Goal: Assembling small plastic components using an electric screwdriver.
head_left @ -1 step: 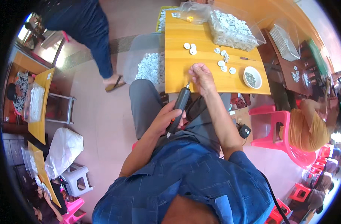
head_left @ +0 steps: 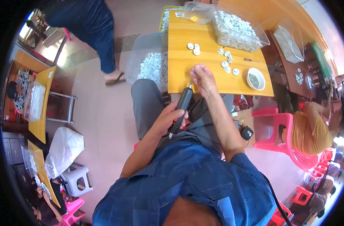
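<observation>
My left hand point(head_left: 167, 119) is wrapped round a black electric screwdriver point(head_left: 184, 101) above my lap, its bit slanting up toward the table edge. Just above the bit tip, my right hand point(head_left: 205, 78) has thumb and fingers pinched together. Whatever sits in that pinch is too small to make out. Beyond my hands, several white plastic discs point(head_left: 196, 52) lie in loose groups on the yellow table point(head_left: 179, 71). A white bowl point(head_left: 259, 87) of small metal screws point(head_left: 254, 79) stands near the right corner, and a small hand screwdriver point(head_left: 250, 60) lies behind it.
A clear bin point(head_left: 261, 44) heaped with white discs occupies the table's far right. Left of the table is a clear tub point(head_left: 136, 56) with more. A passer-by's leg point(head_left: 107, 56) shows at upper left. A pink chair point(head_left: 281, 128) with a seated person stands right.
The whole view has shifted very slightly. At upper left the passer-by's foot has moved a little. My hands and the electric screwdriver keep the same pose.
</observation>
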Demonstrator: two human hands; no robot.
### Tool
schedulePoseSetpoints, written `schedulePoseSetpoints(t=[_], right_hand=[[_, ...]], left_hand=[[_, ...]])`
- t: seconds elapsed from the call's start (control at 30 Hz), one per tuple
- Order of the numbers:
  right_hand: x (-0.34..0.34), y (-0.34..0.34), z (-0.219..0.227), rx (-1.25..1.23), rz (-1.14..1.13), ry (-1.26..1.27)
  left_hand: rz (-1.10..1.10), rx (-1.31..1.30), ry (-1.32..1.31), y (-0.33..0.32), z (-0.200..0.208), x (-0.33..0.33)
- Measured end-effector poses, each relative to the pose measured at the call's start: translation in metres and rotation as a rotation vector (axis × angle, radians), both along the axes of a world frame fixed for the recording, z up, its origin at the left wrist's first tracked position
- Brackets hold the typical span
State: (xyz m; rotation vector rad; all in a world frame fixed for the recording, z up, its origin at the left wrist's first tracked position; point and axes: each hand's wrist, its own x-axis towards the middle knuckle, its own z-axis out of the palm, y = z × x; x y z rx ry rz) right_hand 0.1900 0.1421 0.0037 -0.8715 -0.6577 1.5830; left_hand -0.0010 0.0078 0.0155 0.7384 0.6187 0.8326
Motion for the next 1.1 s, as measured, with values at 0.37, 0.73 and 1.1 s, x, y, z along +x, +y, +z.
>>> schedulePoseSetpoints(t=[0.37, 0.73, 1.1], right_hand=[[-0.011, -0.013, -0.008, -0.022, 0.024, 0.117], [-0.015, -0.013, -0.01, -0.025, -0.016, 0.123], [-0.015, -0.013, -0.01, -0.043, -0.037, 0.141]], left_hand=[[0.049, -0.021, 0.027, -0.001, 0.007, 0.001], [0.044, -0.064, -0.009, 0.001, 0.002, -0.001], [0.03, -0.075, -0.016, 0.002, 0.0, -0.002]])
